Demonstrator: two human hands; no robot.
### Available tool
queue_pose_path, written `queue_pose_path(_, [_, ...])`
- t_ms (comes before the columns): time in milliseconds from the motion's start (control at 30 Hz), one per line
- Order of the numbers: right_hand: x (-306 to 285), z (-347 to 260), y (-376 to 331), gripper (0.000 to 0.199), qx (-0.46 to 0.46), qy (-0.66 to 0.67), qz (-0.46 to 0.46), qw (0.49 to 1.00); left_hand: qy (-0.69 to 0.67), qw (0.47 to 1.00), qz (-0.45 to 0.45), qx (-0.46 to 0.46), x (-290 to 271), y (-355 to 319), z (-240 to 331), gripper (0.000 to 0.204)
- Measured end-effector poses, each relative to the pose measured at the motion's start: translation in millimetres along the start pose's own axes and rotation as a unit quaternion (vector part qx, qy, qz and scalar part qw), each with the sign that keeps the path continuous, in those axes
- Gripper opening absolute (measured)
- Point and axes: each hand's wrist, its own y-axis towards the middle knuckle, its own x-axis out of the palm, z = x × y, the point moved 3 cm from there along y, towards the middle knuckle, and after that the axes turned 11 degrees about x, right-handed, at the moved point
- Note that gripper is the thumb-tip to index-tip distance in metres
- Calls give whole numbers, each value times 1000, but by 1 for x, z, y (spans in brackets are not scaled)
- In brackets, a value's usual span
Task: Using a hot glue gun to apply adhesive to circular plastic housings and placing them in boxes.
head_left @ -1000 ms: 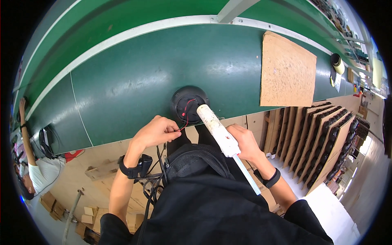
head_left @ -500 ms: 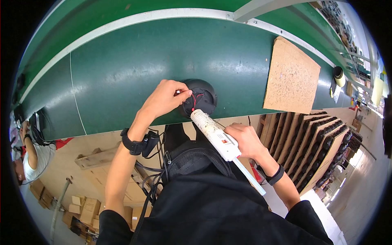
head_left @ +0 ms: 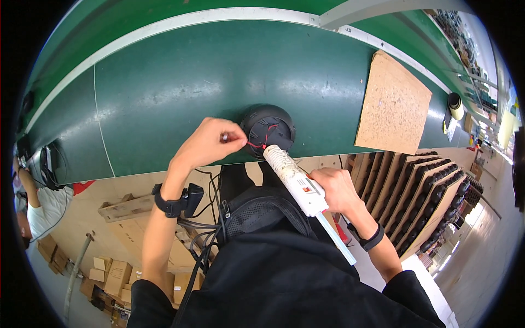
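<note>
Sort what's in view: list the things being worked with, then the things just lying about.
In use:
- round black part on the green belt
- red wire, pinched by the left hand
- white glue gun, gripped by the right hand, nozzle at the part

Lying about:
- brown board
- tape roll
- racks of black parts

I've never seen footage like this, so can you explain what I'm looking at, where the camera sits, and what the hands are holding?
The camera sits on a person's head and looks down through a fisheye lens, so straight edges bend. There is no machine, only two bare hands. The left hand pinches a thin red wire that leads to a round black speaker-like part lying at the near edge of a long green belt surface. The right hand grips a white glue gun, its tip at the black part. A brown fibreboard sheet lies farther right on the belt. Below is the person's black clothing.
</note>
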Motion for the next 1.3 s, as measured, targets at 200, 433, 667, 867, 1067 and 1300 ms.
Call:
queue_pose_path(200, [-1,-4,3,25,-15,15,17,1000,-25,1000,-12,-8,11,-23,-17,11])
queue_pose_path(433, [-8,-3,-1,27,-45,38,11,998,-59,998,6,-13,24,-33,-28,11])
queue_pose_path(667, [-27,-16,4,28,-1,-9,-35,999,-153,981,119,13,21,-33,-40,24])
queue_pose_path(867, [-66,-52,6,26,158,21,-99,982,129,985,22,113,17,-11,-36,81])
queue_pose_path(1067, [-72,4,-43,29,291,224,-22,930,174,967,6,186,29,10,-15,117])
queue_pose_path(1300, [-38,153,10,40,300,204,339,868,183,971,125,93,-5,-38,-36,124])
